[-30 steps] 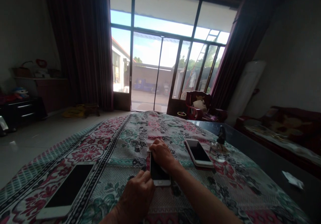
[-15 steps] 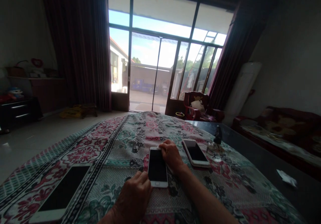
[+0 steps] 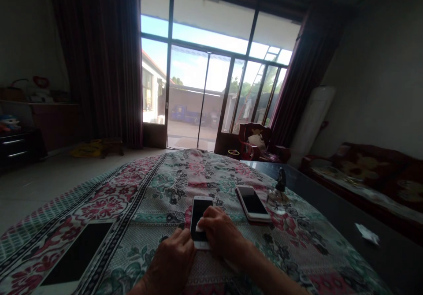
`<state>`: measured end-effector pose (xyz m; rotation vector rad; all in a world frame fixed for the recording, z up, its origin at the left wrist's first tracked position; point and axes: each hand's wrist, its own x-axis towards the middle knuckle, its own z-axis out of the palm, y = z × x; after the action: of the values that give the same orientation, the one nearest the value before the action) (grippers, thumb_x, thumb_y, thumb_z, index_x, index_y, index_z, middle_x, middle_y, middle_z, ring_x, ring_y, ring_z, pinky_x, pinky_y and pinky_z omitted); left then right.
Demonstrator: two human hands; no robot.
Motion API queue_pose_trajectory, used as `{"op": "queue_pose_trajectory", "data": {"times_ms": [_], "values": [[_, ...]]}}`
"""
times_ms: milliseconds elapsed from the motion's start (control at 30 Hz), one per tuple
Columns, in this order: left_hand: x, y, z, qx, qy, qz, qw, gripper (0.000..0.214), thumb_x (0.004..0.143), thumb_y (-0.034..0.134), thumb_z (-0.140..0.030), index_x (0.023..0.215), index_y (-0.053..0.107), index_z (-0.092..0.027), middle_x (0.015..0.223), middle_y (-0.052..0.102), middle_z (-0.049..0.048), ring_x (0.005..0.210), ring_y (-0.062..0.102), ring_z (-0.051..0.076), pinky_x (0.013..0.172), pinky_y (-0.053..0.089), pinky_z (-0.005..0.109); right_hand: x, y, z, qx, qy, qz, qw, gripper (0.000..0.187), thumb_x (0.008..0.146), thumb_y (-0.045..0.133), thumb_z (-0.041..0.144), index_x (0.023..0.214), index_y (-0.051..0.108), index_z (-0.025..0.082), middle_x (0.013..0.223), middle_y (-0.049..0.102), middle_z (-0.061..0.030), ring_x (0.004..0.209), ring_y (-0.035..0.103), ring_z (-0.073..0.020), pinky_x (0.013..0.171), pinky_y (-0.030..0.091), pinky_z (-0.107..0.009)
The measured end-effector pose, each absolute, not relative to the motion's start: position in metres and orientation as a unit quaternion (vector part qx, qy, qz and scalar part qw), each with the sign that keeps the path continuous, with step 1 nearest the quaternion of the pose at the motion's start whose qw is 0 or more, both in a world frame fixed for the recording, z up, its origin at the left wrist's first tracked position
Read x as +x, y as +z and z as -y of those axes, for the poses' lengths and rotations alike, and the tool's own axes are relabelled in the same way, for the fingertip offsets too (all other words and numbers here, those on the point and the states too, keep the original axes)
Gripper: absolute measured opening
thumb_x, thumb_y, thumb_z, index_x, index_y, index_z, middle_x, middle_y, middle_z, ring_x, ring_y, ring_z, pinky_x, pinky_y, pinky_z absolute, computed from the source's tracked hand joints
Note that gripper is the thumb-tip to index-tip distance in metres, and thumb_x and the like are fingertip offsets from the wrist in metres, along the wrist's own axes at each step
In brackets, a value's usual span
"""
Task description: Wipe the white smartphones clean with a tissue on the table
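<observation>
Centrally, a white smartphone (image 3: 200, 222) lies face up on a patterned cloth (image 3: 142, 198), its dark screen turned to the ceiling. The right hand (image 3: 223, 231) lies across the screen, fingers closed on a small white scrap (image 3: 199, 227), perhaps a wipe, pressed against the glass. The left hand (image 3: 172, 259) sits at the phone's left edge, fingers curled and touching it, apparently to keep it from sliding on the soft cloth; whether they truly grip cannot be told. Flanking this pair are two more phones, set apart as if to leave working room: one on a red case (image 3: 253, 203), one near the cloth's left side (image 3: 77, 253). Beyond lie a glass-topped table (image 3: 330, 207), a small glass ornament (image 3: 280, 189) and a red sofa (image 3: 363, 171) — all untouched, lit by glazed doors (image 3: 198, 92).
</observation>
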<state>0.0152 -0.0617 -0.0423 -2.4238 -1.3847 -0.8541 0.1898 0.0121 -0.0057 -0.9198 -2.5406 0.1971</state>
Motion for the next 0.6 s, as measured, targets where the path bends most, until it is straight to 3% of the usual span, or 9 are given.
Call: {"op": "queue_pose_trajectory", "data": {"times_ms": [333, 600], "values": [[0.017, -0.04, 0.063, -0.825, -0.284, 0.477, 0.108, 0.024, 0.085, 0.049, -0.005, 0.07, 0.06, -0.02, 0.077, 0.061, 0.0017, 0.073, 0.056, 0.017, 0.063, 0.045, 0.026, 0.172, -0.002, -0.08, -0.454, 0.015, 0.864, 0.217, 0.026, 0.089, 0.048, 0.012, 0.083, 0.072, 0.019, 0.094, 0.061, -0.006, 0.091, 0.054, -0.0162, 0.084, 0.039, -0.024], [0.016, -0.041, 0.061, -0.823, -0.294, 0.474, 0.109, 0.023, 0.084, 0.051, -0.005, 0.069, 0.059, -0.02, 0.077, 0.062, 0.0011, 0.072, 0.056, 0.017, 0.062, 0.043, 0.026, 0.182, -0.001, -0.014, -0.328, 0.064, 0.921, 0.2, 0.023, 0.085, 0.051, 0.01, 0.085, 0.07, 0.022, 0.092, 0.059, -0.0022, 0.088, 0.053, -0.014, 0.081, 0.039, -0.023]]}}
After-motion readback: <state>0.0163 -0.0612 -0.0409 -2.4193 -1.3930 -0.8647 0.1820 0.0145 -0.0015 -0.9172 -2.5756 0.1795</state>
